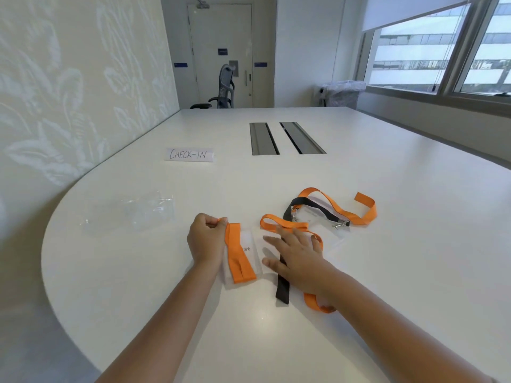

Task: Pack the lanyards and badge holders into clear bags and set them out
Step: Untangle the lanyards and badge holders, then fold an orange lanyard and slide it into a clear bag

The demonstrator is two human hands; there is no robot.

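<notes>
Folded lanyard: an orange lanyard folded into a short flat bundle lies on a clear badge holder with a name card inside; only the letters "ark" can be read.
Left hand: the left hand has its fingers curled, pinching the far end of that folded bundle.
Right hand: the right hand, just right of the badge holder, lies flat with fingers straight and spread, pressing on a black lanyard and a loose orange lanyard.
Other lanyards: beyond the right hand, more orange strap and black strap lie looped over a second badge holder, metal clips showing.
Clear bags: a small heap of clear bags sits left of the folded lanyard, well apart from it.
Sign: a paper strip reading "CHECK-IN" lies farther back, beyond the bags.
Table: a white rounded table carries everything, with two grey cable hatches right of the sign.
Room: an office chair stands past the table's far edge before a door; windows are to the right.
</notes>
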